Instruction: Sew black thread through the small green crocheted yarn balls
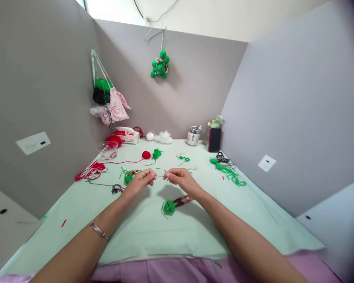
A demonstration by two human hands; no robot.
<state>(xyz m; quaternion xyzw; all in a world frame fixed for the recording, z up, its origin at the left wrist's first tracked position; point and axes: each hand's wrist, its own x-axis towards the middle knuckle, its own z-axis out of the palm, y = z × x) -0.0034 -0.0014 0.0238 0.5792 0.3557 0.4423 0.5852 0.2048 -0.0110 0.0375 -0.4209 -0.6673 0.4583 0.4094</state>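
My left hand [146, 179] and my right hand [177, 177] are raised close together over the middle of the table. Each is closed in a pinch, and a thin dark strand [160, 176] runs straight between the fingertips. Whether it is thread or a needle is too fine to tell. Below them lies a green yarn ball [168, 207], touching the dark blades of a small pair of thread snips [183, 201] with orange-red handles, partly under my right wrist. Behind my left hand is a green and red crocheted piece [129, 176], partly hidden.
Red cord [91, 171] and dark cord [117, 189] lie left; green yarn [230, 175] and black scissors [222, 158] lie right. At the back stand a tissue box [126, 136], white stuffing [164, 137], a can [194, 136] and a phone [214, 140]. Grey partitions [194, 86] enclose the table.
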